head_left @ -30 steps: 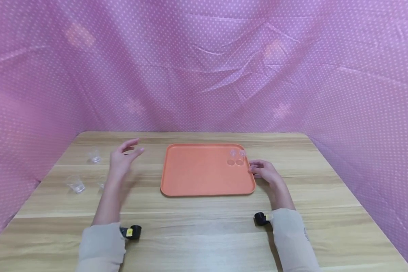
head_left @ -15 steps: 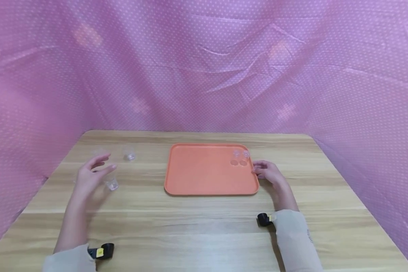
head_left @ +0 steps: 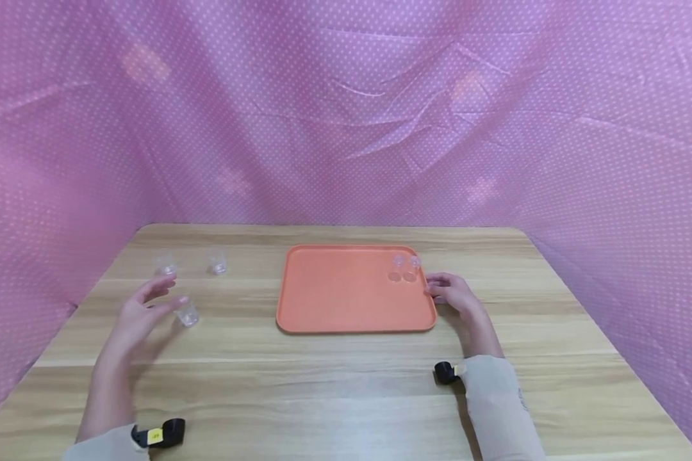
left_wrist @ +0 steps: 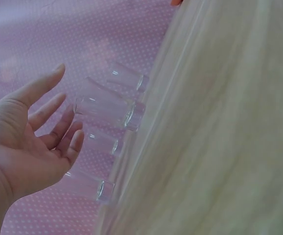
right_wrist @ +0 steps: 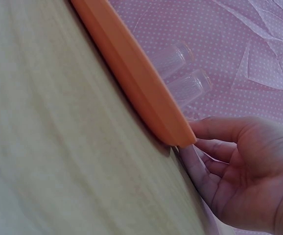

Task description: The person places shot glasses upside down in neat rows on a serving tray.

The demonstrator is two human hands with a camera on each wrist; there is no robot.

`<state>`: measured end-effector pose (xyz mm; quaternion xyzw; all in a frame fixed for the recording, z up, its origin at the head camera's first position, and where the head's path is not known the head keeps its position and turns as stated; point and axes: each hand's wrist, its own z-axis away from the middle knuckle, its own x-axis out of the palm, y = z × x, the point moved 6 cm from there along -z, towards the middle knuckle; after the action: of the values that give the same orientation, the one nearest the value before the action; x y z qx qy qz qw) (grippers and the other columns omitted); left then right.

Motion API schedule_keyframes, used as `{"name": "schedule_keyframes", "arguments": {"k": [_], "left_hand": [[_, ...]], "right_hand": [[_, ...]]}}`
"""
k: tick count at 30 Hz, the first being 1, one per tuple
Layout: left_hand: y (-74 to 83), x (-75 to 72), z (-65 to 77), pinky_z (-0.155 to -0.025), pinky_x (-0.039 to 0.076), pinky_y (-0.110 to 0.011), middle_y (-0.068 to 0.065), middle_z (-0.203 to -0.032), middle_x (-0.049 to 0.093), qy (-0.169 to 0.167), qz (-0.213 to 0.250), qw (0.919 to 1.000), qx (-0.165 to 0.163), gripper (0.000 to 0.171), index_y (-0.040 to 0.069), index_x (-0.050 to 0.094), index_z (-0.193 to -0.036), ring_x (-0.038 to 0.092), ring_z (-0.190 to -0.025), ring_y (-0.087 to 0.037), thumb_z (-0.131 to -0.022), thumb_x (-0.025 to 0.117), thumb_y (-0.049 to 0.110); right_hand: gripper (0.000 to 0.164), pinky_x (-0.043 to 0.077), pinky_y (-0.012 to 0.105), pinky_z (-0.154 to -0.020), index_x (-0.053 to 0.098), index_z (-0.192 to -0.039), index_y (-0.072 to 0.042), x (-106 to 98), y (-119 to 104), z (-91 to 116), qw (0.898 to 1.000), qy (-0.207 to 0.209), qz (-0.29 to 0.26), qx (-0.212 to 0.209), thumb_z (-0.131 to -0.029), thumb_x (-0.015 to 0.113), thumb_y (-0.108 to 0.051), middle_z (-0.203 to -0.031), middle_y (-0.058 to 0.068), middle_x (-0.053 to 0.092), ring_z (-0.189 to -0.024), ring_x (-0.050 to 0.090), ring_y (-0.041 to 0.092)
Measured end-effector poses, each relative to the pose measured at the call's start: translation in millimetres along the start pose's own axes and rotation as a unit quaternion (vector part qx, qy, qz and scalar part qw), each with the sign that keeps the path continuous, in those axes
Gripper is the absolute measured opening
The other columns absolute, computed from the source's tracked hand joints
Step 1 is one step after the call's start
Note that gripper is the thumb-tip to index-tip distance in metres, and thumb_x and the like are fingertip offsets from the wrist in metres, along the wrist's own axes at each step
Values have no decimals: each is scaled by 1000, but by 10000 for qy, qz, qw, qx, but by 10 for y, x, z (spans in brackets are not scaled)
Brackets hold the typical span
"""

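Note:
Several clear shot glasses stand on the left of the table. My left hand point(head_left: 141, 317) is beside the nearest shot glass point(head_left: 187, 314), thumb and fingers spread apart around air. In the left wrist view, the fingers of that hand point(left_wrist: 34, 137) overlap the glasses behind, and whether any touch is hard to tell. A farther shot glass point(head_left: 218, 264) stands to the right. At the orange tray's point(head_left: 334, 294) right rim, my right hand point(head_left: 450, 291) grips the edge. The right wrist view has the thumb on the rim point(right_wrist: 183, 132) and fingers curled below.
Clear glasses point(head_left: 409, 276) sit in the tray's right part, seemingly upside down. The wooden table point(head_left: 334, 397) runs back to a pink dotted cloth point(head_left: 346, 128), which hangs behind and at both sides. Black cameras point(head_left: 173, 432) are strapped at the wrists.
My left hand has moved left and toward the front, from right of the glasses to beside the nearest one. The right hand stays at the tray's rim; the view shifted slightly.

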<state>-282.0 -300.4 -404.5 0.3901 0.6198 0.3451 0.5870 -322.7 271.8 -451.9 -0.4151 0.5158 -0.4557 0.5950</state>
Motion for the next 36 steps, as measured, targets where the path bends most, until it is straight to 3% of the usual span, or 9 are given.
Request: {"name": "schedule_keyframes", "arguments": {"k": [6,8,12,14,21,28,32,36], "left_hand": [[-10,22,15,-86,41,-31,-22,-133,37,-6,-318,9991,297,65,4,34,-139,37,-116,-34,-88,62,31],[-27,47,21,-88,40,-32,-21,-133,37,-120,-197,9995,213,66,3,32,-140,36,-116,-32,-88,62,31],[-62,102,26,-96,29,-55,-24,-135,34,-434,-6,9991,21,69,0,29,-140,33,-119,-36,-88,61,32],[-84,124,24,-96,24,-60,-26,-135,35,-562,-18,9984,-31,70,-1,28,-140,32,-120,-39,-88,61,32],[-184,191,-6,-96,34,-48,-28,-128,44,-795,-436,9959,34,67,-7,33,-136,43,-114,-35,-88,62,29],[-295,196,8,-98,29,-53,-32,-129,39,-776,-140,9967,-181,67,-9,34,-134,38,-117,-41,-86,65,26],[-343,179,10,-95,38,-33,-30,-125,44,-713,-171,9973,31,64,-8,37,-133,48,-109,-24,-85,66,22],[-387,161,14,-81,38,-13,-27,-122,48,-651,-141,9976,192,60,-8,41,-131,49,-95,0,-83,68,18]], "right_hand": [[40,51,26,-72,44,-125,14,6,18,-11,10000,1,76,27,-88,54,0,-100,14,59,-78,59,8],[40,51,25,-72,44,-125,14,5,31,-10,9999,0,86,64,-88,54,0,-99,13,60,-78,59,8],[41,51,25,-72,44,-124,14,5,42,-8,9999,-14,116,56,-88,55,0,-98,13,60,-78,59,9],[40,51,25,-72,44,-124,14,5,41,-8,9999,-10,128,37,-88,55,0,-99,14,60,-78,59,9],[39,51,26,-73,45,-124,13,11,22,0,9998,-6,208,27,-89,54,0,-101,15,59,-79,59,9],[39,51,26,-72,44,-124,13,14,19,0,9999,-18,155,8,-89,53,1,-100,15,58,-78,59,8],[40,51,25,-72,43,-125,14,11,15,0,9999,-39,155,-37,-89,53,1,-100,14,58,-78,59,8],[39,51,26,-72,43,-125,14,9,19,-8,9999,-43,157,-33,-89,53,0,-101,15,58,-79,59,8]]}}
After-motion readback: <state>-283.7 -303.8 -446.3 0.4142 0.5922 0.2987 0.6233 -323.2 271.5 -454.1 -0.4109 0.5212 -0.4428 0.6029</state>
